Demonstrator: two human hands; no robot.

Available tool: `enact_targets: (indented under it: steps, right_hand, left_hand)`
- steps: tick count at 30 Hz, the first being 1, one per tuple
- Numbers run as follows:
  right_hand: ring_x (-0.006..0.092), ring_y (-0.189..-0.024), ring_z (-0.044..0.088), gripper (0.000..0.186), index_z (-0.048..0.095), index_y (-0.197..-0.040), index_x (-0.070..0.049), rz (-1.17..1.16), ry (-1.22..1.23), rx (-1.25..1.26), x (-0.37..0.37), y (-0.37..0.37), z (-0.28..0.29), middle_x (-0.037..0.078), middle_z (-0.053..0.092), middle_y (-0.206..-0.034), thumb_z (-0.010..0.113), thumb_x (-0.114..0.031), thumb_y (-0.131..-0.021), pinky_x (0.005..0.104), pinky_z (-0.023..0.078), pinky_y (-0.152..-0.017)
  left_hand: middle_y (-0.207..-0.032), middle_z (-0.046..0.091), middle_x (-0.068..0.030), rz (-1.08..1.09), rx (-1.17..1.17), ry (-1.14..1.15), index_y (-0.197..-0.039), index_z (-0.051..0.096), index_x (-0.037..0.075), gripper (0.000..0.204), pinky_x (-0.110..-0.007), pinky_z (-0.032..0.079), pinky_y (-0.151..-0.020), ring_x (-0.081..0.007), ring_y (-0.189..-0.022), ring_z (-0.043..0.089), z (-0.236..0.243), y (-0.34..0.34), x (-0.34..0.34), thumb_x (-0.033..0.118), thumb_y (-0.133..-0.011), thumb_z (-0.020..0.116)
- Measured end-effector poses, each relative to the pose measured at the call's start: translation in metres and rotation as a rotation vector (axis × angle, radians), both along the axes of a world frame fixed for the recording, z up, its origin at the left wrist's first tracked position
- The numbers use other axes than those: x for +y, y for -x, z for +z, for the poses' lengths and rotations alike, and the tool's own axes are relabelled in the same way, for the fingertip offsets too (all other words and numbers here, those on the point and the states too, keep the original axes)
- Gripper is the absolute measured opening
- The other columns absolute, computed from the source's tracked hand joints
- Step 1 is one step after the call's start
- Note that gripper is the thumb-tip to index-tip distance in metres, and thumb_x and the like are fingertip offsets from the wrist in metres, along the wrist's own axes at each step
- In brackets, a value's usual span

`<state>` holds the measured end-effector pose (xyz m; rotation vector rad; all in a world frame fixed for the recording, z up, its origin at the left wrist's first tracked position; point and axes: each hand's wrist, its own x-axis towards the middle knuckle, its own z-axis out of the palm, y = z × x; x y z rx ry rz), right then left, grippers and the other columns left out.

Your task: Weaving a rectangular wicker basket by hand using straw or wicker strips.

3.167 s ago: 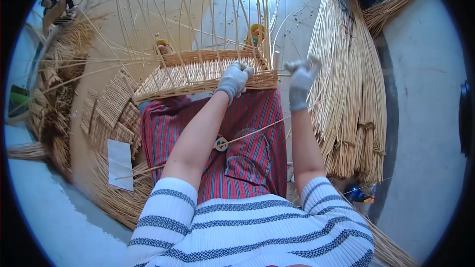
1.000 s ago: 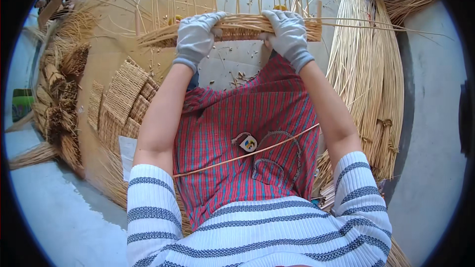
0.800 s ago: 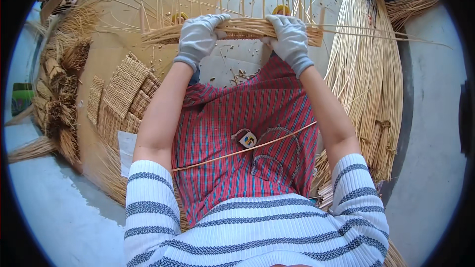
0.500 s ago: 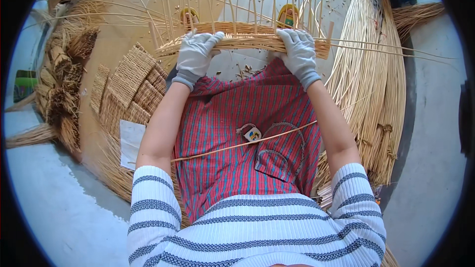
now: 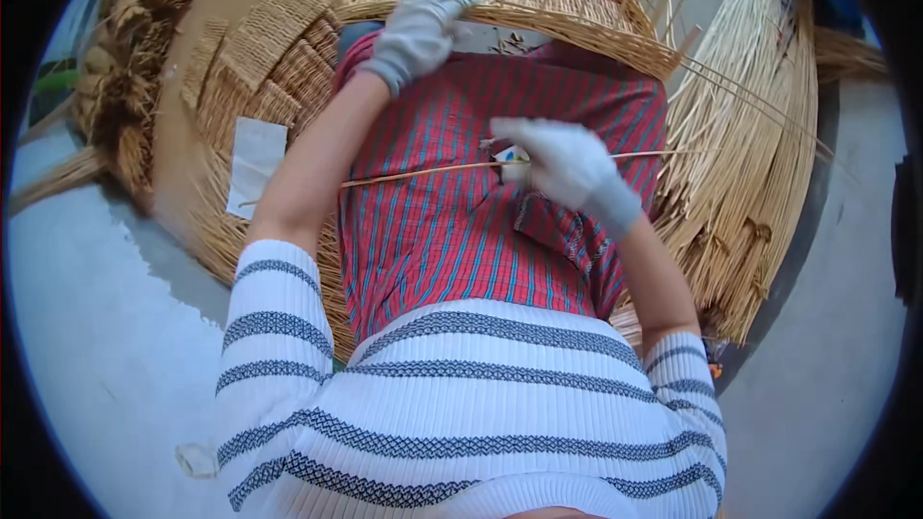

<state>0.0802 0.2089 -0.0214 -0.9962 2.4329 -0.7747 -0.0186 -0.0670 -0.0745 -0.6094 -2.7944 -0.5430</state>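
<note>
A woven wicker basket (image 5: 567,2), with upright stakes rising from its sides, lies tilted at the far edge of my lap. My left hand (image 5: 418,34), in a white-grey glove, is closed over its near rim. My gloved right hand (image 5: 567,161) is over the lap, blurred, its fingers stretched leftward and apart from the basket. Just by those fingers is a small white case (image 5: 514,165) with a coloured mark, partly hidden by the hand. A thin cane rod (image 5: 423,173) crosses the red checked cloth (image 5: 433,240) on my lap, passing under the right hand.
Flat woven panels (image 5: 274,34) are stacked at the left, beside a white sheet (image 5: 257,165). Dark bundles of stalks (image 5: 115,106) stand farther left. Long pale canes (image 5: 750,135) are heaped at the right. Loose strands stick out from the basket on both sides.
My right hand has let go of the basket rim and come back over my lap. The basket appears nearer and more tilted, its inside showing; my left hand stays on its rim.
</note>
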Motion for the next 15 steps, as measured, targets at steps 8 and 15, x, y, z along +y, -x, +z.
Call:
enact_targets:
  steps: [8,15]
  right_hand:
    - [0.0289,-0.093,0.066,0.011,0.074,-0.099,-0.009,-0.873,-0.17,0.601,0.188,0.007,0.013,0.01,0.07,-0.094,0.069,-0.009,-0.089,0.038,0.052,-0.084]
    - [0.0206,-0.104,0.065,0.031,0.062,-0.126,-0.004,-0.911,0.613,-0.177,0.119,-0.014,-0.017,0.01,0.065,-0.121,0.062,-0.011,-0.096,0.0324,0.052,-0.091]
  left_hand:
    - [-0.089,0.071,-0.0148,-0.016,-0.385,-0.291,-0.11,0.069,0.013,0.017,-0.039,0.055,-0.077,-0.0304,-0.083,0.07,0.053,-0.104,-0.052,0.015,-0.097,0.058]
    - [-0.086,0.069,-0.0018,-0.135,-1.055,-0.932,-0.116,0.066,0.003,0.025,-0.024,0.05,-0.067,-0.0069,-0.072,0.06,0.048,-0.1,0.058,0.019,-0.105,0.051]
